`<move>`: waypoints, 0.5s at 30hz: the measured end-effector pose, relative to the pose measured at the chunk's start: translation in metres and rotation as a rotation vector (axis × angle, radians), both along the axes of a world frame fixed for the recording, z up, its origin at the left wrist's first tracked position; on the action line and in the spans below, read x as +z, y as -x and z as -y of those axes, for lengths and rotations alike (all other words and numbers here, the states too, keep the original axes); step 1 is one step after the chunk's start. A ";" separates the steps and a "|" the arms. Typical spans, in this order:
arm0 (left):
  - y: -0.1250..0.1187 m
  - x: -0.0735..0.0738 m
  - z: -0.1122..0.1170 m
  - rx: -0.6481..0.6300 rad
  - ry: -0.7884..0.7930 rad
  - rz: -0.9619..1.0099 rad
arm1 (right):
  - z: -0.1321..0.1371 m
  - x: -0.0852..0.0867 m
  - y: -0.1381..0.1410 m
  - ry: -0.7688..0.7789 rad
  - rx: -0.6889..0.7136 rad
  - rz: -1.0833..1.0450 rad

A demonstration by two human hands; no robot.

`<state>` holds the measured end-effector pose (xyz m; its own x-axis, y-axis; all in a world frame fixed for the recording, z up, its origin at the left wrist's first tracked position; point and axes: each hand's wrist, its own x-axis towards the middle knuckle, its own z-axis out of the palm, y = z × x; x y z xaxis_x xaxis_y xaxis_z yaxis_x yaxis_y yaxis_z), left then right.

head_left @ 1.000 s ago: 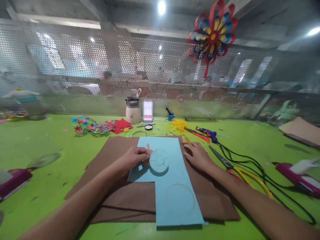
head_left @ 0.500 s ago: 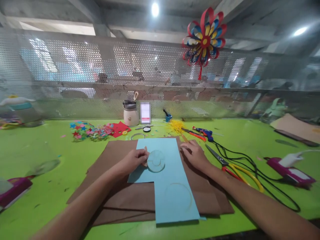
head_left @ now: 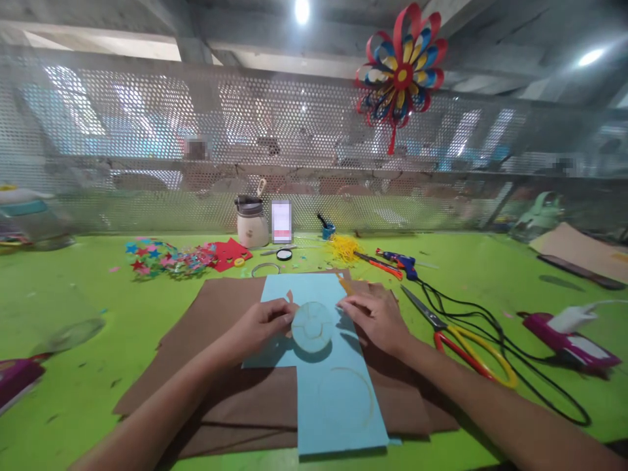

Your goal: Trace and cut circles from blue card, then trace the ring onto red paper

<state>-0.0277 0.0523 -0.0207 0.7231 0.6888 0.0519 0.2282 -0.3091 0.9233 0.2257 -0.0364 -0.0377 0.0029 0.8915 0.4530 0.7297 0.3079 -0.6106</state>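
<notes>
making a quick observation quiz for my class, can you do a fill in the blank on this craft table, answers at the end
The left hand holds a disc over a ____ sheet.
The scissors have one red handle and one ____ handle.
The scissors lie to the ____ of the right hand.
Left of the bottle, many of the small cut-outs are shaped like ____.

Missing words: blue; yellow; right; stars

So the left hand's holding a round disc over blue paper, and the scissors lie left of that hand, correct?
Not quite: the head view shows the scissors lying right of the right hand. The left hand does hold a round disc over the blue paper.
</notes>
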 end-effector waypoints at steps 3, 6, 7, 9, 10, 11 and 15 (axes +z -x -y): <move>-0.004 0.002 0.007 -0.014 0.000 0.012 | 0.015 0.018 0.018 0.105 0.059 -0.055; -0.007 0.003 0.011 -0.002 0.008 0.010 | 0.023 0.028 0.028 0.110 0.056 -0.069; -0.008 0.004 0.010 0.009 0.008 0.007 | 0.024 0.029 0.028 0.107 0.053 -0.079; -0.006 0.005 0.008 0.047 -0.002 0.004 | 0.022 0.025 0.025 0.114 0.044 -0.108; -0.005 0.006 0.005 0.077 -0.009 0.004 | 0.021 0.021 0.022 0.122 0.035 -0.124; -0.002 0.008 0.002 0.113 -0.017 0.004 | 0.019 0.016 0.018 0.132 0.026 -0.137; 0.014 0.013 -0.012 0.293 -0.049 -0.002 | 0.008 -0.001 0.004 0.112 0.014 -0.197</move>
<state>-0.0414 0.0647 -0.0076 0.4943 0.8647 0.0892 0.3156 -0.2741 0.9084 0.2221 -0.0444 -0.0391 0.0686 0.9369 0.3427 0.5888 0.2393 -0.7720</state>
